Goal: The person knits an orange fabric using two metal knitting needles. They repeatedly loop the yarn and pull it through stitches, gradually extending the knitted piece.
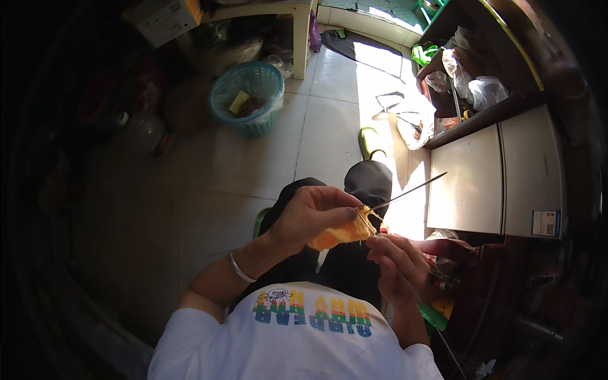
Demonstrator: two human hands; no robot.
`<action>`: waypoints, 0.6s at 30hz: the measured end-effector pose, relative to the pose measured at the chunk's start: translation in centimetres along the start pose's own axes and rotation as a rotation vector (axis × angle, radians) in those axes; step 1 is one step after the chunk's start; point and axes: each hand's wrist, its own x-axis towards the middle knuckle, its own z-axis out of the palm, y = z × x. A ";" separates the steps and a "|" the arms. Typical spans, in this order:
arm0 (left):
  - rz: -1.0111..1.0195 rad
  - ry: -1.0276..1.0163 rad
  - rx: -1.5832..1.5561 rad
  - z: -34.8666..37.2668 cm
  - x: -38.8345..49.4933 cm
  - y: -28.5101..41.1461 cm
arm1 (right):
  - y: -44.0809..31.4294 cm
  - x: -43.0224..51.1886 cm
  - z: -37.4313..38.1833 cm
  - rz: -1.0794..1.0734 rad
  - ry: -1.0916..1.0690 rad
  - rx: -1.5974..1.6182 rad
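Over my lap a small piece of yellow-orange knitting (339, 236) hangs from thin knitting needles. My left hand (320, 209) pinches its upper edge between thumb and fingers, near where one needle (415, 191) sticks out to the upper right. My right hand (399, 263) is closed on another needle (365, 222), whose tip end reaches the knitting's edge; a long thin shaft runs from below this hand to the lower right. A loop of yellow yarn (375, 215) shows at the knitting's right edge. Parts of the needles are hidden by my fingers.
A blue plastic wastebasket (221, 114) with a liner stands on the tiled floor ahead to the left. To the right are a pale two-door cabinet (465, 183), a shelf holding plastic bags (488, 92) and dark red wooden furniture (479, 294). A white table leg (300, 45) stands farther ahead.
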 end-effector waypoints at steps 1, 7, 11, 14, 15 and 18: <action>0.001 -0.002 -0.007 0.0 -0.1 0.0 | 0.1 0.1 0.1 -0.037 -0.001 -0.021; 0.011 -0.003 -0.036 -0.1 -0.1 -0.1 | 0.4 0.0 0.1 -0.121 -0.025 -0.126; 0.009 0.006 -0.048 -0.1 -0.2 0.1 | 0.5 -0.1 0.1 -0.132 -0.038 -0.151; 0.007 0.009 -0.084 -0.1 -0.4 0.3 | 0.4 0.0 0.3 -0.144 -0.026 -0.140; 0.001 0.014 -0.088 0.0 -0.4 0.3 | 0.4 0.1 0.4 -0.149 -0.019 -0.146; 0.000 0.028 -0.095 0.3 -0.6 0.4 | 0.4 0.4 0.7 -0.157 0.029 -0.168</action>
